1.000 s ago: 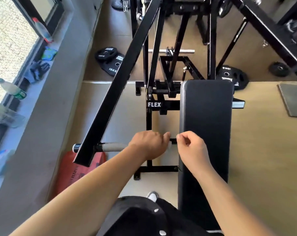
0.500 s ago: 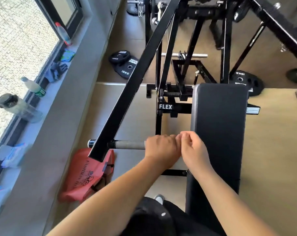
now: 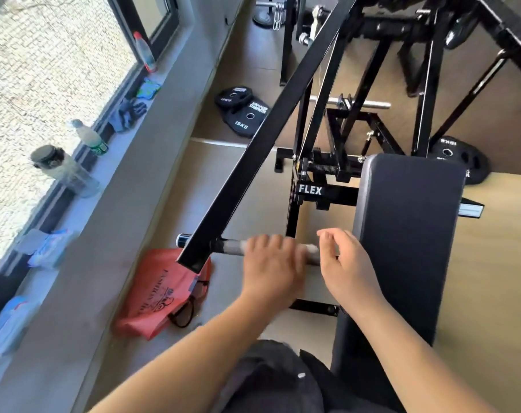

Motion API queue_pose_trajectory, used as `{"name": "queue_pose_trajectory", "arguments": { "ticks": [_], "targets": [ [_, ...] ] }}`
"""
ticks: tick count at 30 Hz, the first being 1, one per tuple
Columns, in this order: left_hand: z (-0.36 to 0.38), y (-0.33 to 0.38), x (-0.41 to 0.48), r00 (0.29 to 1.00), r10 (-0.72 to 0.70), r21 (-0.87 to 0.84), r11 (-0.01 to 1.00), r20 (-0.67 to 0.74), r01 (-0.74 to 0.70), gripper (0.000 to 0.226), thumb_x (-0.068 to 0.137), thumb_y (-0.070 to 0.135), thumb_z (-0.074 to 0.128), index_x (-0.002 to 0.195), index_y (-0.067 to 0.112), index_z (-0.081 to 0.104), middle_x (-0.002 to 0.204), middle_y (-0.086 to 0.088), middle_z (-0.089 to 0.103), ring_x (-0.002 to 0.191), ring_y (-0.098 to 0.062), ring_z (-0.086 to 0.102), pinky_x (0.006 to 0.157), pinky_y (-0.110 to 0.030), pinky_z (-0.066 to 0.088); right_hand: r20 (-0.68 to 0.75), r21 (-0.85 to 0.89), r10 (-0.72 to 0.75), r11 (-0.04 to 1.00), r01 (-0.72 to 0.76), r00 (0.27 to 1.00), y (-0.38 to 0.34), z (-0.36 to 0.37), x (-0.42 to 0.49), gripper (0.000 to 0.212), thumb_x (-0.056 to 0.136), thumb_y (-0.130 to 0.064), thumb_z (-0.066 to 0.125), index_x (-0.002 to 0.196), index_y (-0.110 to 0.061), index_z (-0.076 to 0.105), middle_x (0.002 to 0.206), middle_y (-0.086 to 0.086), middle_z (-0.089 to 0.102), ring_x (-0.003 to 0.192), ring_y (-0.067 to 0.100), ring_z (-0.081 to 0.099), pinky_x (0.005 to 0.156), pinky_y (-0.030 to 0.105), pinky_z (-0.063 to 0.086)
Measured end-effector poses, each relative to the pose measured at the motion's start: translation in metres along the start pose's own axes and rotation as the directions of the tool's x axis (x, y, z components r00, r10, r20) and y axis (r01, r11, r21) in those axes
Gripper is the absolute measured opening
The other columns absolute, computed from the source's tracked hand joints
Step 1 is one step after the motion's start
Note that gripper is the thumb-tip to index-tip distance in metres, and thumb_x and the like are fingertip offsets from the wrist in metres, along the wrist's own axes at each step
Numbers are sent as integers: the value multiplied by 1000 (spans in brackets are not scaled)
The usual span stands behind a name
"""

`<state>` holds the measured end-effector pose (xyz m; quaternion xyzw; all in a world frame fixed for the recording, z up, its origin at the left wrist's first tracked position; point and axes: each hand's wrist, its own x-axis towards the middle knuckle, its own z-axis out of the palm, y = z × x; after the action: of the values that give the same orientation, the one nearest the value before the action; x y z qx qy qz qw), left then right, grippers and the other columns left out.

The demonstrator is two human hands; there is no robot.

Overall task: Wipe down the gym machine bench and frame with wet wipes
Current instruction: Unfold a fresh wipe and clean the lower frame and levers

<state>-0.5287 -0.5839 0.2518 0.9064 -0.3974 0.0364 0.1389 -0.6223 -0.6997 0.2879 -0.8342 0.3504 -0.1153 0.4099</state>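
L hand [image 3: 271, 263] has its fingers curled over the grey handle bar [image 3: 232, 247] of the machine, w/ a white bit of wet wipe [image 3: 311, 248] showing at its R edge. There's motion blur, so I can't tell how much wipe sits under the palm. R hand [image 3: 350, 263] hovers just beside it, fingers loosely bent, holding nothing. Bench pad [image 3: 408, 234] lies just R of both hands; black frame beam [image 3: 268, 144] slants up from near the handle's L end. Wipe is prob. thin, limp & damp and bunches or tears easily, so wrap it round the bar & squeeze; use a flat palm on the pad. Steel frame looks rigid, unlikely to shift; pad looks smooth, prob. slick when wet. Writing: "FLEX" label [image 3: 310, 190] on the crossbar; "15KG" plate [image 3: 247, 119] on the floor; red bag [image 3: 160, 296] reads "FASHION", rest illegible.
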Motion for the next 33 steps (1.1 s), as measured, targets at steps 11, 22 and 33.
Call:
{"name": "queue_pose_trajectory", "arguments": {
  "ticks": [11, 22, 33],
  "targets": [
    [-4, -54, -9, 997, 58, 55, 997, 42, -60, 58, 99, 71, 32, 97, 21, 61, 86, 2, 56, 82, -24, 50, 84, -41, 40, 128, -57, -8, 998, 15, 992, -14, 14, 7, 36, 109, -38, 34, 121, -22, 64, 114, -9, 62, 107, 8, 57, 78, 11, 38],
    [-86, -74, 34, 821, -571, -675, 596, 24, 435, 49, 109, 36, 38, 65, 14, 42, 63, -10, 51, 69, -31, 51, 63, -37, 36, 286, 66, 7, 997, -27, 958, -45, 27, 34, 41, 107, -48, 36, 105, -19, 64, 103, 11, 70, 99, 25, 66, 94, 47, 53],
    [-64, -104, -3, 952, -40, -52, 997, 303, 59, 77, 104, 59, 4, 147, 11, 45, 160, -8, 37, 153, -27, 23, 125, -46, 24, 319, 195, -39, 980, -26, 947, -83, 59, 51, 29, 106, -44, 43, 98, -30, 66, 100, 3, 73, 99, 17, 68, 97, 44, 53]
  ]
}}
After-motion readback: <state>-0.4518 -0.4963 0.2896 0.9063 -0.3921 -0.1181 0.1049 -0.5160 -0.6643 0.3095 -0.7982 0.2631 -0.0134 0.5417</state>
